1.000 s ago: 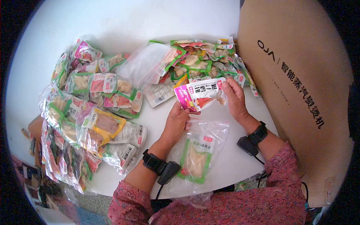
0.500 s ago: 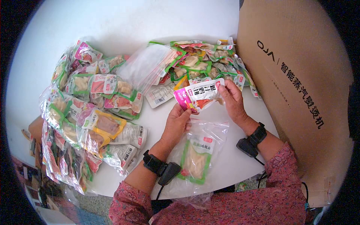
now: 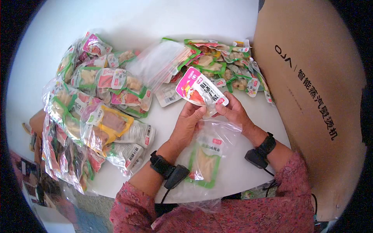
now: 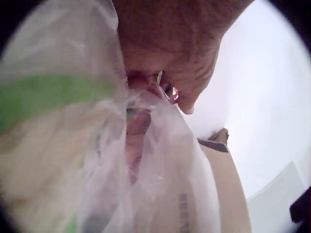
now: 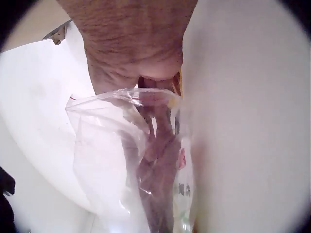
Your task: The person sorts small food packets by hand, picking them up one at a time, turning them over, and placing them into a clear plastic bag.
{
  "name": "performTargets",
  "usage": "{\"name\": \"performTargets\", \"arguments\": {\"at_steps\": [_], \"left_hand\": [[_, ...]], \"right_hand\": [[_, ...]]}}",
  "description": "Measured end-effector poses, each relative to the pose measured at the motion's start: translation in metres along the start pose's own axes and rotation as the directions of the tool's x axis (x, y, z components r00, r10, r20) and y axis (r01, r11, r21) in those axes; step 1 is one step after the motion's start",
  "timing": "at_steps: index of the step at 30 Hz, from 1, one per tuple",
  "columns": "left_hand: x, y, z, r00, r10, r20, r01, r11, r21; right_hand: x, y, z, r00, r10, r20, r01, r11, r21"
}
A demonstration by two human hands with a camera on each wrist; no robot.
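Note:
A pink-and-white food packet (image 3: 197, 88) with a picture on its front is held up tilted over the table. My right hand (image 3: 235, 112) pinches its lower right end between thumb and fingers. The left hand (image 3: 188, 122) grips the packet's lower edge, its thumb toward the right hand. Just below both hands is a clear zip bag (image 3: 229, 130), its mouth close to the fingers. Inside the bag lies a green-edged packet (image 3: 204, 163) of pale food. In the right wrist view the bag's red-striped rim (image 5: 116, 93) crosses below the hand, and fingers show through the plastic.
Several filled clear bags of packets (image 3: 105, 108) crowd the left side of the table (image 3: 163, 132). Flat zip bags (image 3: 163, 62) lie at the back beside a pile of loose packets (image 3: 233, 70). A large cardboard box (image 3: 311, 77) stands along the right.
The pink-and-white packet has turned so its pink end points up. My right hand has moved down and left, closer to the left hand. The head view has shifted slightly.

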State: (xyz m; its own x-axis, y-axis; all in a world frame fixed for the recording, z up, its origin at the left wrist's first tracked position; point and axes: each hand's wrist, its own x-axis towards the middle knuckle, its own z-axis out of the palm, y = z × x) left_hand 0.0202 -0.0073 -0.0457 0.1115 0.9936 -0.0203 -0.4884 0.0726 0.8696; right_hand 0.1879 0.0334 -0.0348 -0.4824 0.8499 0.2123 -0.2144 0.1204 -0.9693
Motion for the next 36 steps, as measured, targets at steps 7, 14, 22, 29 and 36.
{"name": "performTargets", "arguments": {"at_steps": [7, 14, 22, 29, 36], "left_hand": [[0.005, -0.001, -0.003, 1.000, -0.009, -0.028, 0.010, 0.999, 0.042], [0.005, -0.005, 0.002, 0.998, 0.064, -0.004, -0.064, 0.998, -0.010], [0.012, -0.022, -0.012, 0.982, 0.178, 0.061, -0.187, 0.907, 0.378], [0.003, -0.009, -0.001, 0.993, 0.121, -0.004, -0.101, 0.849, 0.519], [0.004, -0.011, -0.006, 0.999, 0.043, 0.030, -0.051, 0.901, 0.430]], "right_hand": [[-0.001, 0.007, -0.001, 0.991, 0.027, 0.129, -0.027, 1.000, -0.001], [-0.004, 0.003, 0.000, 0.988, 0.109, 0.108, -0.103, 0.993, -0.066], [0.004, 0.016, -0.015, 0.994, -0.080, 0.069, 0.092, 0.978, -0.185], [0.004, 0.020, -0.019, 0.998, 0.021, -0.053, -0.023, 0.999, -0.043], [0.006, 0.010, -0.009, 0.968, 0.015, -0.249, 0.031, 0.983, 0.180]]}}
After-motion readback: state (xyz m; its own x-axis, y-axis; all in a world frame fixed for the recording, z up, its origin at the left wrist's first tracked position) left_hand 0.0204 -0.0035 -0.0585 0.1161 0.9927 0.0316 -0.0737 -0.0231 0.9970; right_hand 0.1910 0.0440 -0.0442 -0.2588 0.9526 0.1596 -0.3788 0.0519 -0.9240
